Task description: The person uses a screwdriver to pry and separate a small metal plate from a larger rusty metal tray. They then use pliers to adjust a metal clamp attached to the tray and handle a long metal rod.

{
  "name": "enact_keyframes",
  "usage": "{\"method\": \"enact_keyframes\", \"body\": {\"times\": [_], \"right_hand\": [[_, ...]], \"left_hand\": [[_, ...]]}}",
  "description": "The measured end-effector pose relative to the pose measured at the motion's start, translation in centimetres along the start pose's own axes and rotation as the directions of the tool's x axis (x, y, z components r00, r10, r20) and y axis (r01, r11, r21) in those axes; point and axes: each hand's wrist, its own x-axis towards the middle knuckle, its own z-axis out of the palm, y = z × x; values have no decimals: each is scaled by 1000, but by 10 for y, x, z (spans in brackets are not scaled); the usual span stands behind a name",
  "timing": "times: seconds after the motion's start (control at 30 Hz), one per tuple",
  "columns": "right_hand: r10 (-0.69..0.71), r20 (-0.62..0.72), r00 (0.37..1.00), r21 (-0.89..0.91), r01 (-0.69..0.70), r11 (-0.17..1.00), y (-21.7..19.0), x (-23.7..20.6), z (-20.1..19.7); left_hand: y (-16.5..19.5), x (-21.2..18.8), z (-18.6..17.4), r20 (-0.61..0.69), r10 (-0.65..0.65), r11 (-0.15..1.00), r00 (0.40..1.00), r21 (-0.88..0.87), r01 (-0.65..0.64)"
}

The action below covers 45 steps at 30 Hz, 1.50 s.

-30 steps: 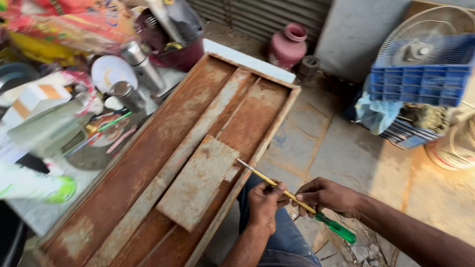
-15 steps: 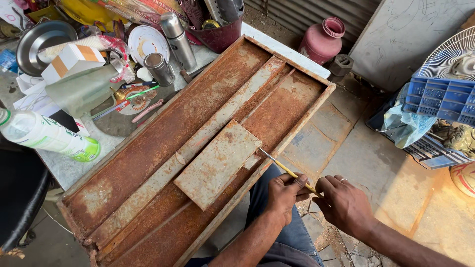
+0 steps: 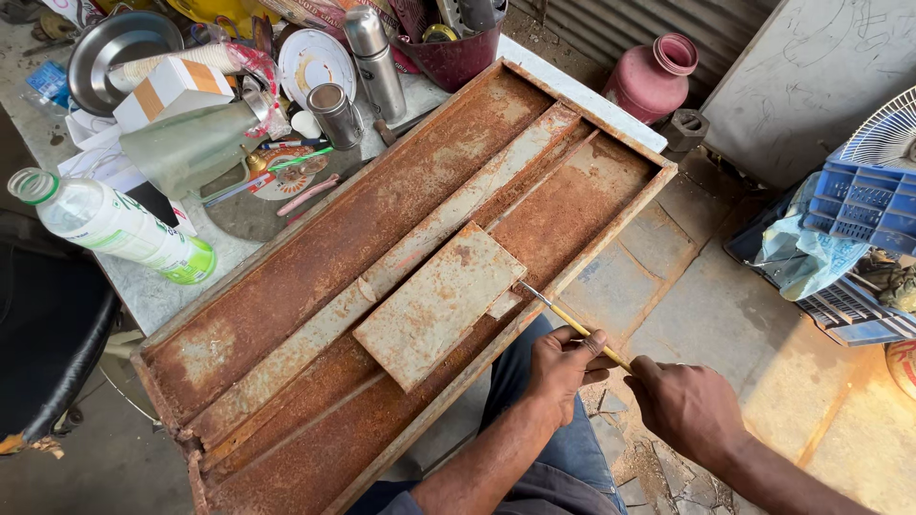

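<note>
A long rusty metal tray (image 3: pixel 315 257) lies slanted across the table, with a pale strip down its middle and a loose rusty plate (image 3: pixel 439 305) resting on it. I hold a thin screwdriver with a yellow shaft (image 3: pixel 563 318). Its tip sits at the plate's right corner, by the tray's near rim. My left hand (image 3: pixel 565 370) pinches the shaft. Just behind it, my right hand (image 3: pixel 689 408) is closed around the handle, which is hidden in the fist.
Clutter fills the table's far left: a plastic bottle (image 3: pixel 114 227), a steel bowl (image 3: pixel 110 46), a flask (image 3: pixel 374 59), a metal cup (image 3: pixel 334 113), a box (image 3: pixel 170 88). A pink jar (image 3: pixel 654 78), blue crate (image 3: pixel 870 202) and fan stand on the floor at right.
My right hand has slid over the green handle, hiding it. Both hands moved the screwdriver forward until its tip reached the plate's corner. The view has shifted toward the table.
</note>
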Motion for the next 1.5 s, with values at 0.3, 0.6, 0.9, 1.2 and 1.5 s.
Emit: {"method": "enact_keyframes", "body": {"times": [0.3,0.6,0.9,1.2,1.5], "right_hand": [[-186,256,949,858,-134,495,28,21,-16],[-106,-351,930,213,190,958,12,11,-6],[-130,-271,954,648,281,708,10,61,-41],[-247,-541,804,337,476,812,-63,136,-44],[-81,-643,762,412,432,802,-88,137,-22]], "left_hand": [[4,-10,-9,259,130,897,957,-442,-2],[0,19,-5,48,47,993,998,-114,-42],[-18,16,-30,314,188,924,930,-379,-59],[8,-14,-58,488,71,956,870,-282,81],[54,-102,-49,287,298,891,910,258,-374]]}}
